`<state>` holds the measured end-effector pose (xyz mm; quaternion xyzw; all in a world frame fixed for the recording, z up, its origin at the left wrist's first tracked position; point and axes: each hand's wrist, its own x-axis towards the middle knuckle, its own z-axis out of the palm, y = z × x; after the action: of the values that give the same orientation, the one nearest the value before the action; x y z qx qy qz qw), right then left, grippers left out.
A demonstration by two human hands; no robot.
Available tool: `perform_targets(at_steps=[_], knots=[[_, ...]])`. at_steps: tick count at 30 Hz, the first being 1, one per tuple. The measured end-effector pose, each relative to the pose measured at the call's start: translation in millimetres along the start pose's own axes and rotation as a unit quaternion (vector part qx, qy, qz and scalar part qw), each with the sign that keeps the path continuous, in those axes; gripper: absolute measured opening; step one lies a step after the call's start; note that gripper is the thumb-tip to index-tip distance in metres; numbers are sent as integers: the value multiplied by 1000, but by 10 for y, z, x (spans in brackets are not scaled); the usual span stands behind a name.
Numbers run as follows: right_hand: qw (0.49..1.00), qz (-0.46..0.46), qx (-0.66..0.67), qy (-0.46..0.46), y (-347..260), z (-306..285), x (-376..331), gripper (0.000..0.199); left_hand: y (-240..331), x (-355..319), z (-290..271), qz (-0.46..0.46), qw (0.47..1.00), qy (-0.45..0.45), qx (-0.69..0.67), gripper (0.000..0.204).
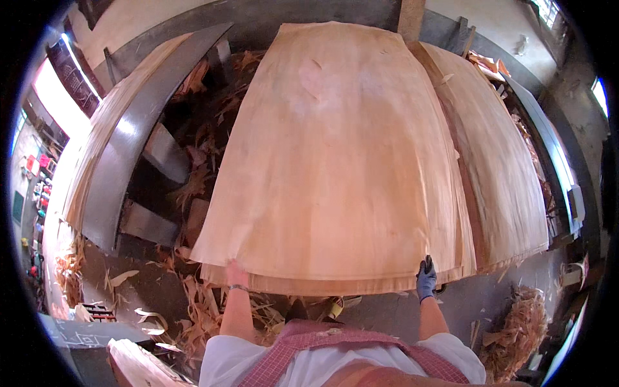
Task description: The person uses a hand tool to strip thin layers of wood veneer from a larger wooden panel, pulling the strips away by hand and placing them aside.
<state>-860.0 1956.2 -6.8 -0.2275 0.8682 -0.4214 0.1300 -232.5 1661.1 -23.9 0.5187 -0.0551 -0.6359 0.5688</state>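
A large, thin, pale wood veneer sheet point(322, 168) stretches away in front of me, lying over a stack of similar sheets point(309, 285) whose near edges show beneath it. My left hand point(236, 273), bare and with a band at the wrist, grips the sheet's near left edge; its fingers are somewhat blurred. Gripping the near right edge is my right hand point(426, 281) in a blue-grey glove with dark fingertips. Small creases run up the sheet from both hands.
Another veneer stack point(496, 161) stands close on the right. At left, a long grey metal-topped bench point(122, 158) carries more sheets. Veneer scraps point(200, 303) litter the floor around my feet, and a shavings heap point(519, 332) sits at lower right.
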Motion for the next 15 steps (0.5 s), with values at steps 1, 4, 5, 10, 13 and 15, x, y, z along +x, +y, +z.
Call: perform_targets(at_steps=[1, 4, 5, 10, 13, 15], knots=[[1000, -17, -19, 8, 34, 27, -5, 47, -32, -25, 13, -7, 1000, 23, 8, 38], [989, -99, -96, 44, 102, 11, 31, 48, -91, -30, 25, -27, 998, 61, 22, 39], [992, -106, -54, 34, 106, 33, 20, 50, -120, -17, 1, -30, 998, 53, 22, 39], [997, 31, 36, -57, -21, 67, -143, 55, -263, 46, -302, -6, 992, 55, 112, 39], [989, 61, 95, -94, -17, 121, -216, 55, -188, 142, -532, -113, 987, -96, 61, 60], [997, 0, -40, -59, 196, 66, -321, 52, -296, -134, -124, -24, 998, 43, 47, 32]])
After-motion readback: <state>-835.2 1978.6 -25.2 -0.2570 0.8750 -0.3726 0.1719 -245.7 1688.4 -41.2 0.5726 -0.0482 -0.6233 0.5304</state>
